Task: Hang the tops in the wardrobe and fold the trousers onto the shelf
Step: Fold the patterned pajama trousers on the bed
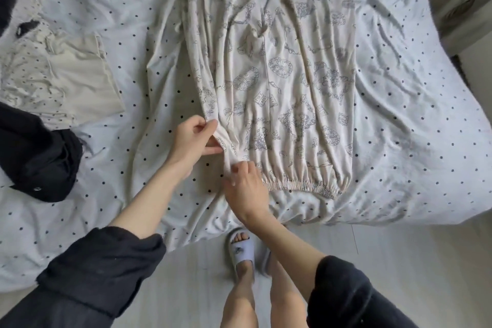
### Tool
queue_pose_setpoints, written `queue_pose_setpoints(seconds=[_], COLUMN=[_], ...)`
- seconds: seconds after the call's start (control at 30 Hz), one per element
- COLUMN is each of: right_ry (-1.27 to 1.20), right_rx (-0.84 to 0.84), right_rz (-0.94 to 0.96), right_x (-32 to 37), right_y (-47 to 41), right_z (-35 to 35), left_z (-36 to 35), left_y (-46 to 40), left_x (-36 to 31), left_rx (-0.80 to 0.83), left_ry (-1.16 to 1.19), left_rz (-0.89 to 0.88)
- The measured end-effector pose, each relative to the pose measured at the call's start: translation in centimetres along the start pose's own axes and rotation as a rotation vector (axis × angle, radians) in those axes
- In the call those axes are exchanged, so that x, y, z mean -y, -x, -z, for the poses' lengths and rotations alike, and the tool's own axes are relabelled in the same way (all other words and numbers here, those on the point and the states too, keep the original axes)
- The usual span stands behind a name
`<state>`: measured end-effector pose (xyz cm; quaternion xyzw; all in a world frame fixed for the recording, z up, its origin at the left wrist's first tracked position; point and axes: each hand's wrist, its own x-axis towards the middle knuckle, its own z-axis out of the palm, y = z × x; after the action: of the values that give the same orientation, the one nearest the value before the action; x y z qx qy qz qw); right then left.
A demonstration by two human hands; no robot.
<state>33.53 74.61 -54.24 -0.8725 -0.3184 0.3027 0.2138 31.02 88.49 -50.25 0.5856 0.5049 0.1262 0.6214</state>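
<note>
No writing is legible on the printed cream trousers, which lie spread on the dotted bed sheet, waistband near; their far end is cut off. The left hand pinches their left edge; the right hand grips the waistband's bunched left end.

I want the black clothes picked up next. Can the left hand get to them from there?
Probably yes. The black clothes lie uncovered on the bed, left of the left hand, nothing between them. But that hand's grip is on the patterned trousers, so it must let go first.
</note>
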Motion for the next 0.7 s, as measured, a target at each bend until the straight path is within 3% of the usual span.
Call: queue_pose_setpoints(seconds=[0.2,0.33,0.47,0.57,0.7], right_ry=[-0.399,-0.443,-0.501,-0.513,-0.488], right_rx=[-0.111,-0.16,-0.095,-0.009,0.18], right_rz=[-0.173,-0.282,-0.358,-0.433,-0.487], right_x=[-4.1,-9.7,-14.4,-17.8,-21.3], right_y=[0.1,0.6,-0.2,-1.0,-2.4], right_z=[6.7,12.6,15.2,14.9,14.1], left_z=[-6.1,-14.1,-20.7,-24.2,-25.6], left_y=[0.1,-1.2,-2.3,-3.0,-4.8], left_x=[-5.8,-8.2,-7.7,-5.9,-3.3], left_rx=[0.133,0.18,0.241,0.299,0.419], left_ry=[-0.133,-0.436,-0.623,-0.803,-1.105], left_rz=[-0.267,-0.477,-0.626,-0.631,-0.462])
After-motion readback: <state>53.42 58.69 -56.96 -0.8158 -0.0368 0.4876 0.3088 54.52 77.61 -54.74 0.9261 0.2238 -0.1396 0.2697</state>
